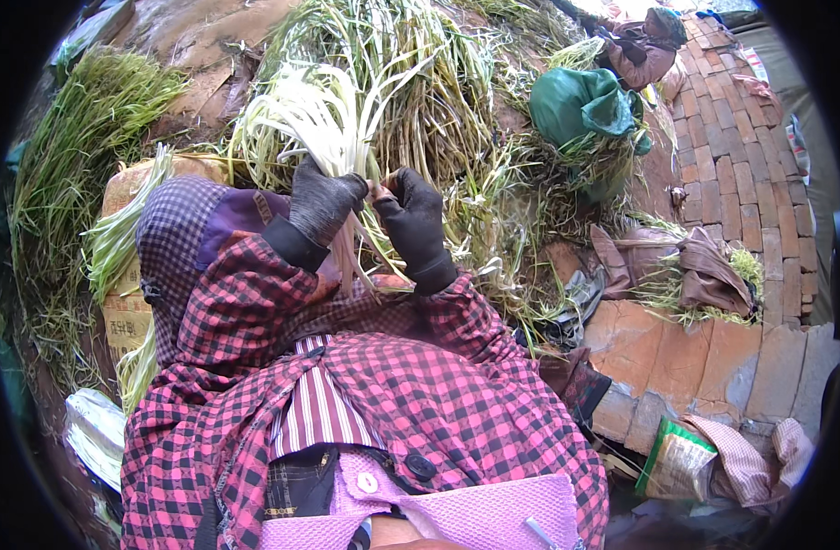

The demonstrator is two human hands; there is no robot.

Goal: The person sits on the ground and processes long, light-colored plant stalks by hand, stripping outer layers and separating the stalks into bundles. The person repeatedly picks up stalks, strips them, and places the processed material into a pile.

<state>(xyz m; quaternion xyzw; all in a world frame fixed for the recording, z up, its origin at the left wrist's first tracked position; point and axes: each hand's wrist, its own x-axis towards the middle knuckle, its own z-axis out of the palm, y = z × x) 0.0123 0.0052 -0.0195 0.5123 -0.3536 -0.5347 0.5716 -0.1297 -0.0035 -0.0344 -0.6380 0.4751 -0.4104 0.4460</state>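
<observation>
My left hand [324,206], in a dark knitted glove, is closed around a bundle of pale leafy stalks [330,130]. The white ends fan out above the fist, and more stalk ends hang below it. Beside it, my right hand [413,216], in a black glove with bare fingertips, pinches at the bundle's edge close to the left thumb. What exactly lies between the right fingertips is too small to tell. Beyond both hands spreads a large heap of long green and pale stalks [434,110].
Cut pale stalks [128,227] lie on a printed box [128,316] at left, near a green grass-like pile [83,130]. A green sack [585,110] stands at upper right, with another person [643,51] beyond. Brick paving [736,179] runs along the right.
</observation>
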